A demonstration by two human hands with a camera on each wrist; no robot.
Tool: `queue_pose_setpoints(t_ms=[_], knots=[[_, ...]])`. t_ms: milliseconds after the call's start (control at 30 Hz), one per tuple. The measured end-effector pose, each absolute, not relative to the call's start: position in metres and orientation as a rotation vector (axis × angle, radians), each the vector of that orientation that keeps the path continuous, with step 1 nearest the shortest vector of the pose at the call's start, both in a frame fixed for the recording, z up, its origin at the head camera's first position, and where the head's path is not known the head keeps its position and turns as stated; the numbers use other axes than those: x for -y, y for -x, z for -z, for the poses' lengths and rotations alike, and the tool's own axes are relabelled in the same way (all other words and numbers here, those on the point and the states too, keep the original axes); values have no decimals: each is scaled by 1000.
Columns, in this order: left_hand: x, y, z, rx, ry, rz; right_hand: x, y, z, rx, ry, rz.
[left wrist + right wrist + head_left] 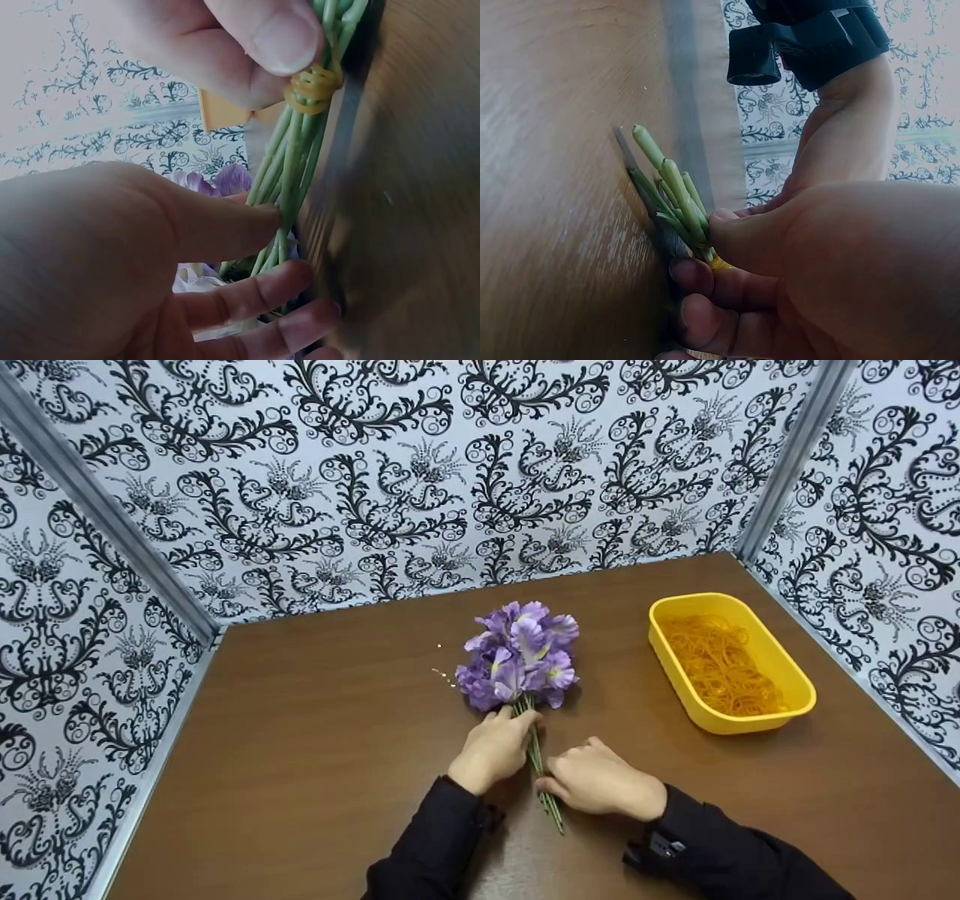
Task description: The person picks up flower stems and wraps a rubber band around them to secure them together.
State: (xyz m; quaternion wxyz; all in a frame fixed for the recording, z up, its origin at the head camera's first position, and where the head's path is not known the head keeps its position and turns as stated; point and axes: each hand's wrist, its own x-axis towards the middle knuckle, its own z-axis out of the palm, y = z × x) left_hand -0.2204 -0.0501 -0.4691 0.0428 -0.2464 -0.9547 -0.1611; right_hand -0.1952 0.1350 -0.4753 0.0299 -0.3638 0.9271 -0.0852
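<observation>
A bunch of purple artificial flowers [521, 652] lies on the brown table with its blossoms pointing away from me. My left hand [495, 750] holds the green stems just below the blossoms, thumb against them on one side and fingers on the other. Nearer the cut ends, my right hand [600, 780] pinches the stems between thumb and fingers. A yellow rubber band [313, 88] is wound in several turns around the stems, right at the right thumb. In the right wrist view, the stem ends [671, 187] stick out past the right fingers.
To the right on the table [300, 750] stands a yellow plastic tub [679, 671] holding many loose rubber bands [724, 667]. Small pale specks lie left of the blossoms. Black-and-white patterned panels [390, 472] wall the table at the back and both sides.
</observation>
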Motion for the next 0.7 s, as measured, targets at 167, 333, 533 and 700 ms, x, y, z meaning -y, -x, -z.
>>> queue_pose_setpoints(t_ms=[167,333,533,700], knots=[[49,221,469,2913,749,482,-135,196,477,-2865,1116,264],[48,222,470,2900,739,484,-135,196,477,-2899,1096,248],[49,223,469,2943,741,488,-138,198,473,-2891,1118,262],[54,222,460,2981,748,492,-147,202,458,-2892,1170,359]])
